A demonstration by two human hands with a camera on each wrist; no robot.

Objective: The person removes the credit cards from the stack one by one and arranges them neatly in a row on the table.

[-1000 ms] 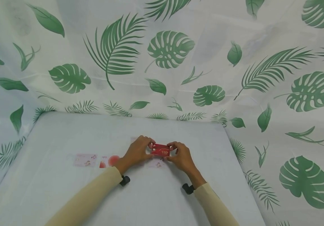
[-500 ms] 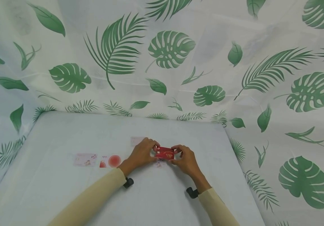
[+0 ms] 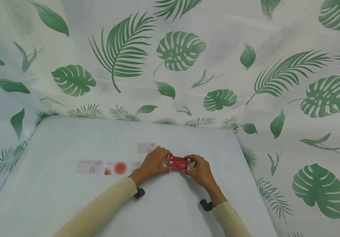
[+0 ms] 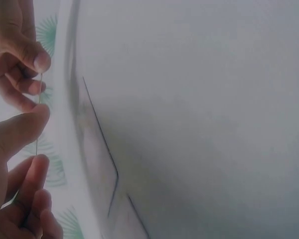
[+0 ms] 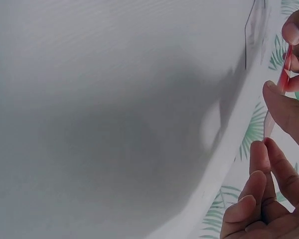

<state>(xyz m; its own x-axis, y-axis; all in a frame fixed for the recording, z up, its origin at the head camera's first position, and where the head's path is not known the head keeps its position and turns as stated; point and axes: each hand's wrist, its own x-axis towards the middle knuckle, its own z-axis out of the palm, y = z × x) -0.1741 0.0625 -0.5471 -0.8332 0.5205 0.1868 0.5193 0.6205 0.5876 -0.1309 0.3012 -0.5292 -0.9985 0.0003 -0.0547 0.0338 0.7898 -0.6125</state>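
Note:
A red card with "VIP" lettering is held up over the white table, its face toward the head camera. My left hand pinches its left side between thumb and fingers, and my right hand pinches its right side. From the left wrist view the card appears edge-on as a thin line between both hands. In the right wrist view the card shows as a narrow red strip. A pale card partly hidden by my hands lies below the red one.
On the table lie a pale pink card at the left, a card with a red circle beside it, a pale card farther back, and another partly behind my left hand. A leaf-patterned sheet hangs behind.
Both hands have shifted right and slightly toward the near side with the red card. More of the pale cards left of my left hand is uncovered.

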